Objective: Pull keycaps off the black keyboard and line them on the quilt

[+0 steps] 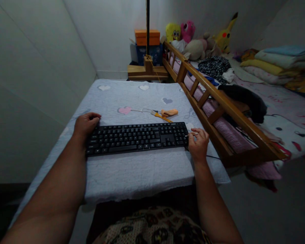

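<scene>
A black keyboard [138, 137] lies on the cloth-covered table in front of me. My left hand [85, 124] grips its left end, fingers curled at the far corner. At the number pad on the right end, my right hand [198, 142] pinches a thin pale stick with a whitish tip, which looks like a cotton swab [192, 135]. The tip is over the keys; whether it touches them I cannot tell. Beyond the keyboard lie a small brush [162, 117] with a yellow handle, an orange-handled tool [169, 112] and a thin metal wire piece [146, 109].
A pale cloth with heart prints [142, 173] covers the table. Along the right side runs a wooden bed rail [213, 98], with bedding and plush toys behind it. A wooden stand [147, 72] with a dark pole and an orange box [147, 37] are past the far edge.
</scene>
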`<act>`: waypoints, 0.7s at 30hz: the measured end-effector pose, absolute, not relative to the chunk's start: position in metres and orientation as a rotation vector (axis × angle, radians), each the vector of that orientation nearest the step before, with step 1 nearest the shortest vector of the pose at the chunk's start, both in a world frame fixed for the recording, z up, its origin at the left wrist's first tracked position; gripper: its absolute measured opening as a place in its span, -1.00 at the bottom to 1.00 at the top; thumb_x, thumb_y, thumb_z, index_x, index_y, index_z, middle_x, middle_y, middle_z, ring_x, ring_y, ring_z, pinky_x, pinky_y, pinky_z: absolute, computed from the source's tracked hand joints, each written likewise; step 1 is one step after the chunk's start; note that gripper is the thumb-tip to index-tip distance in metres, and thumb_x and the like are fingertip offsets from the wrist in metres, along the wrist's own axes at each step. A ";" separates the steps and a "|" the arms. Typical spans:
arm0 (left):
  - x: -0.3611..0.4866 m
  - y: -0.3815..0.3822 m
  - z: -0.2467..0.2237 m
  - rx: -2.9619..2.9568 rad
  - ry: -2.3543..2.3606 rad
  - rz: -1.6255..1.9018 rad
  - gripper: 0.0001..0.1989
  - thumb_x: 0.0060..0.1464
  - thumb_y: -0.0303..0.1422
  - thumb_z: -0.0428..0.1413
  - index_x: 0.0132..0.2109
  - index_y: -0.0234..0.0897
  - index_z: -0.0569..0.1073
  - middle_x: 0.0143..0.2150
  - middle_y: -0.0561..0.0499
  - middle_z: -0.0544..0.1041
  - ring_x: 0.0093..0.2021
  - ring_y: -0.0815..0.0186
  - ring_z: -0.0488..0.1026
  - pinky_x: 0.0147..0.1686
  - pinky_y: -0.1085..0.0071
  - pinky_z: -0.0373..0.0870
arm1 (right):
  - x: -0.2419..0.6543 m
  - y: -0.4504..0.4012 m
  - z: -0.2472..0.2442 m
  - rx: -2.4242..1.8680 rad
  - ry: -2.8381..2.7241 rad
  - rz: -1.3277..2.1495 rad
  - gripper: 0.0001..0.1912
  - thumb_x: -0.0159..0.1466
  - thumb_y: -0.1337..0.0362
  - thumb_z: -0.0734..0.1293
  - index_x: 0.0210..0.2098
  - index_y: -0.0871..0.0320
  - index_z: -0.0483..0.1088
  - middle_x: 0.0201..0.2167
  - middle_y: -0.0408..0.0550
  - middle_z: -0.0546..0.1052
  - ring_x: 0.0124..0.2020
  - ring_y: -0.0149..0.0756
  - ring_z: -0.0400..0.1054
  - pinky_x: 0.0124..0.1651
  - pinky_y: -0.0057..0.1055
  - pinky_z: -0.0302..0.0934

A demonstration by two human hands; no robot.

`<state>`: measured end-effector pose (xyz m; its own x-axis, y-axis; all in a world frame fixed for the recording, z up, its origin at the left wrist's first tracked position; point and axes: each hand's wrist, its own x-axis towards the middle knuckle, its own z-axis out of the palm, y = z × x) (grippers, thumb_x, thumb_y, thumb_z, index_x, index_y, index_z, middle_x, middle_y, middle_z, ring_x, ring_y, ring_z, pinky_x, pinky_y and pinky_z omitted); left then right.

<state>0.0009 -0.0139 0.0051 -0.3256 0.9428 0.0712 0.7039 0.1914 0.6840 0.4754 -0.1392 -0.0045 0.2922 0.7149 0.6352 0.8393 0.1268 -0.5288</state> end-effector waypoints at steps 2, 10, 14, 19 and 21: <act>0.001 -0.014 0.005 1.560 2.106 0.908 -0.54 -0.16 -0.20 0.08 -0.12 -0.32 0.60 -0.29 -0.02 0.56 -0.29 0.20 0.42 -0.06 0.22 0.41 | 0.476 -0.139 -0.005 -1.612 -1.455 -0.151 -0.84 0.25 0.33 0.27 -0.42 0.09 0.46 -0.17 0.04 0.58 0.01 -0.03 0.34 0.22 0.06 0.11; 0.004 -0.015 0.009 1.568 2.123 0.892 -0.55 -0.15 -0.22 0.07 -0.13 -0.32 0.60 -0.25 -0.02 0.58 -0.24 0.21 0.43 -0.05 0.26 0.40 | 0.471 -0.140 -0.004 -1.578 -1.495 -0.108 -0.84 0.28 0.30 0.28 -0.40 0.09 0.47 -0.18 0.01 0.58 0.05 -0.05 0.33 0.24 0.05 0.08; 0.005 -0.015 0.009 1.553 2.112 0.899 -0.56 -0.15 -0.23 0.08 -0.13 -0.32 0.60 -0.29 -0.01 0.56 -0.27 0.22 0.42 -0.07 0.27 0.41 | 0.470 -0.140 -0.005 -1.558 -1.531 -0.098 -0.84 0.28 0.30 0.27 -0.39 0.08 0.48 -0.16 0.02 0.58 0.06 -0.06 0.32 0.24 0.04 0.08; 0.004 -0.013 0.007 1.547 2.119 0.906 -0.57 -0.16 -0.23 0.09 -0.14 -0.31 0.60 -0.29 -0.01 0.56 -0.27 0.21 0.42 -0.09 0.26 0.40 | 0.469 -0.140 -0.004 -1.557 -1.531 -0.087 -0.84 0.28 0.30 0.27 -0.39 0.08 0.48 -0.16 0.02 0.58 0.08 -0.05 0.31 0.25 0.04 0.08; 0.002 -0.013 0.006 1.550 2.120 0.904 -0.57 -0.15 -0.23 0.09 -0.14 -0.31 0.60 -0.29 0.00 0.57 -0.29 0.22 0.42 -0.10 0.26 0.40 | 0.470 -0.140 -0.003 -1.567 -1.513 -0.098 -0.84 0.28 0.30 0.27 -0.39 0.08 0.48 -0.16 0.02 0.58 0.08 -0.05 0.31 0.25 0.05 0.08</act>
